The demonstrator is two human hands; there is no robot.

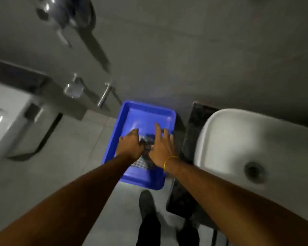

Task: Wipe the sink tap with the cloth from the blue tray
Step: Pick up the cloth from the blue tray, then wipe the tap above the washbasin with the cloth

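A blue tray [149, 115] sits to the left of the white sink basin [238, 139]. A dark checked cloth [144, 161] lies crumpled inside it, mostly hidden under my hands. My left hand [131, 145] is over the cloth with its fingers curled down into the fabric. My right hand [162, 148], with a yellow band at the wrist, rests on the cloth with its fingers spread. The sink's own tap is out of view. The picture is blurred.
A dark stone counter [189, 134] runs between tray and basin, and the basin's drain [253, 170] shows at right. Chrome wall fittings [73, 89] and a lever handle [104, 95] stand beyond the tray. A white toilet [4, 121] is at far left. My dark shoe [146, 203] is below the tray.
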